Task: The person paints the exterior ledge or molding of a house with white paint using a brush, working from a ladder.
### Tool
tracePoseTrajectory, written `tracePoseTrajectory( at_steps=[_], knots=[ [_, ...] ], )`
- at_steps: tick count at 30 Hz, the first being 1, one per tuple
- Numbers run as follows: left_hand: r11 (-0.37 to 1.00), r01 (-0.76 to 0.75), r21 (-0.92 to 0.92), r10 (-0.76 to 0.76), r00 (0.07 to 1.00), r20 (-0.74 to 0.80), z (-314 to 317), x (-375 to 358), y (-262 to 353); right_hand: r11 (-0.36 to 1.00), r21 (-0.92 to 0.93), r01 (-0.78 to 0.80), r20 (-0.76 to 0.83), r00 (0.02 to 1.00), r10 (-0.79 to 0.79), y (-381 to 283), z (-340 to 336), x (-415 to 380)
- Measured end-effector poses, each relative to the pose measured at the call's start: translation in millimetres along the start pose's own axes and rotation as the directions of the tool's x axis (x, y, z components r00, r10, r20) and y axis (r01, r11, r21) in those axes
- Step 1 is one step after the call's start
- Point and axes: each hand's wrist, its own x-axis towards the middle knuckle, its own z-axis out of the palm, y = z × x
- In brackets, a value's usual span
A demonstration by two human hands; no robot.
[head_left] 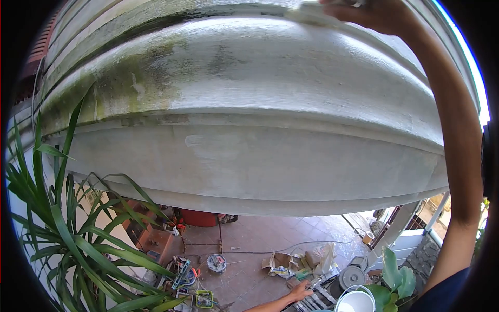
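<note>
Raised at the top right, my right hand [366,13] is closed round a brush [311,14], whose pale bristles are blurred against the upper moulding of the wall. The curved wall [291,67] is white on the right and stained green and black on the left. Low in the view, my left hand [299,291] grips the end of a slatted metal rung [315,300]. A white bucket [356,301] stands right of that hand, beside a grey round lid [352,278].
Long green leaves [78,249] fill the lower left. Far below, the tiled floor [254,260] holds tools, a small bucket [217,263], crumpled bags [319,260] and a hose. Broad leaves [397,275] and a post [397,226] stand at the lower right.
</note>
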Motion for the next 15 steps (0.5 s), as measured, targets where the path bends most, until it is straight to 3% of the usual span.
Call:
tracePoseTrajectory(
  at_steps=[2,5,8,9,10,11,12,13,14,15],
  knots=[
    [1.0,0.008,0.03,-0.008,1.0,-0.006,-1.4,-1.6,5.5,0.992,-0.103,-0.066,0.054,0.996,0.072,10.0,-15.7,-25.2],
    [0.999,-0.011,0.043,0.012,1.0,-0.026,1.4,0.4,0.8,0.974,-0.219,0.052,0.018,0.999,-0.049,80.2,-34.9,-84.4],
    [0.999,-0.021,0.046,0.023,0.999,-0.026,-0.2,-2.9,9.5,0.928,-0.369,0.059,0.133,0.991,-0.01,94.6,-49.7,-101.3],
    [0.999,-0.014,0.045,0.015,1.0,-0.021,0.3,-4.6,14.4,0.961,-0.234,-0.146,0.067,0.984,0.166,80.4,-39.2,-95.9],
    [0.999,-0.005,0.043,0.006,1.0,-0.021,1.0,-5.2,19.5,0.974,-0.115,-0.197,0.064,0.977,0.205,68.9,-23.9,-77.3],
    [0.999,0.008,0.049,-0.007,1.0,-0.023,-2.4,-8.4,22.1,0.916,-0.181,-0.357,0.131,0.915,0.382,-12.7,-16.9,-25.8],
    [0.999,0.015,0.037,-0.014,1.0,-0.012,-2.8,-10.3,22.8,0.991,-0.131,-0.034,0.134,0.99,0.052,-16.9,-1.8,-2.2],
    [0.999,0.018,0.029,-0.018,1.0,0.001,-3.0,-8.8,22.9,0.979,-0.139,0.147,-0.012,0.989,-0.15,-22.6,20.2,24.7],
    [1.0,0.019,0.019,-0.02,1.0,0.017,-4.6,-6.9,23.3,0.975,-0.22,0.042,0.096,0.995,-0.021,-52.4,21.1,48.9],
    [0.998,0.04,-0.052,-0.039,0.999,0.018,-6.4,-9.7,31.0,0.967,-0.213,0.14,-0.064,0.986,-0.157,-46.4,48.3,74.9]
  ],
)
